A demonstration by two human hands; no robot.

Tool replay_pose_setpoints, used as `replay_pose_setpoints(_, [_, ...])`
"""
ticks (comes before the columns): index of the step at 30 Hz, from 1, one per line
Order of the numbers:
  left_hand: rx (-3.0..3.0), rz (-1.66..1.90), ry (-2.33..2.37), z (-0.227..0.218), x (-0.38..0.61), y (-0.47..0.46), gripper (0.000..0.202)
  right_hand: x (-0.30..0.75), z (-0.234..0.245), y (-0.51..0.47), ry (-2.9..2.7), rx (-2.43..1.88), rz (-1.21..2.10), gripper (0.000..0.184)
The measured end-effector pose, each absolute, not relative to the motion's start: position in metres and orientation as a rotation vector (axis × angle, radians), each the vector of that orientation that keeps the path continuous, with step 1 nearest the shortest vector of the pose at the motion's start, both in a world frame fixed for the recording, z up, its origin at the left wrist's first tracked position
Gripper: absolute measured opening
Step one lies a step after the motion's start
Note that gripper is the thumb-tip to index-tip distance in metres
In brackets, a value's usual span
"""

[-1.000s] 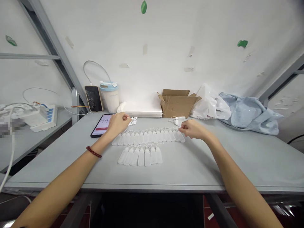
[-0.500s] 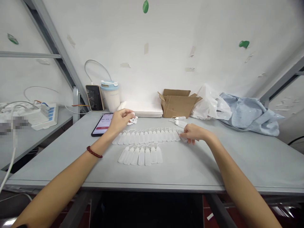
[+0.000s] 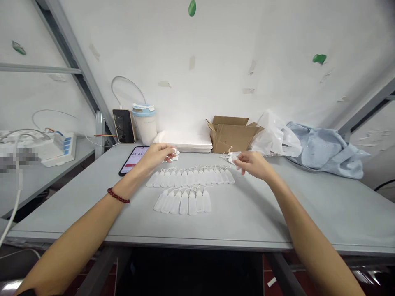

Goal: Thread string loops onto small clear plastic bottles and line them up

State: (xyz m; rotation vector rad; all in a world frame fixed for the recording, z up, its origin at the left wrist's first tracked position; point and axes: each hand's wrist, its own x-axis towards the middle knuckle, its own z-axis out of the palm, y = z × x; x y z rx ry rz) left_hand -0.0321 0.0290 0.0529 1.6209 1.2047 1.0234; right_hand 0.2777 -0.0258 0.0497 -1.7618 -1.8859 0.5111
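Holding one translucent piece (image 3: 233, 158), the right hand (image 3: 255, 165) has thumb and forefinger clamped near its edge, the pale curved tip rising above the fingers. The left hand (image 3: 156, 157) has its fingertips at a cluster of small white caps (image 3: 175, 157); whether one is pinched cannot be told. Risk, as judged: the held piece could slip or twist if that narrow grip slackens. A dip of the right fingers could disturb the back row (image 3: 190, 177), to their left and just nearer the body, since its pieces lie packed close. Caps could scatter if the left fingertips press the cluster's edge. Count: held piece, one; back row, about fourteen, overlap preventing certainty; front row (image 3: 184, 204), nearer the body than both sets of fingers, seven; caps, several, partly hidden by the left fingers; carton (image 3: 231, 139), one, beyond the right fingers; phones, two, one lying flat (image 3: 131, 163) and one upright (image 3: 124, 126), both left of the left fingers; lidded cup (image 3: 145, 128), one, beyond the left hand
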Motion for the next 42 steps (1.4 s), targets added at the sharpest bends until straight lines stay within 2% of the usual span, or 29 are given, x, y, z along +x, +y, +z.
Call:
replay_pose_setpoints(6, [1.757, 0.782, 0.938, 0.041, -0.011, 0.01, 0.028, 0.227, 0.04, -0.041, -1.797, -1.253, 1.026, 0.023])
replay_pose_setpoints(13, [1.79, 0.801, 0.749, 0.038, -0.004, -0.003, 0.027, 0.203, 0.036, -0.053, -1.758, -1.011, 1.318, 0.027])
replay_pose_setpoints(30, [2.12, 0.746, 0.691, 0.04, -0.006, -0.011, 0.02, 0.203, 0.031, -0.05, -1.66, -1.026, 1.394, 0.039])
replay_pose_setpoints(35, [2.003, 0.798, 0.721, 0.041, -0.004, -0.012, 0.02, 0.203, 0.03, -0.05, -1.565, -0.964, 1.517, 0.029])
replay_pose_setpoints(42, [1.889, 0.768, 0.728, 0.045, -0.002, -0.012, 0.025, 0.199, 0.026, -0.052, -1.477, -0.909, 1.576, 0.027])
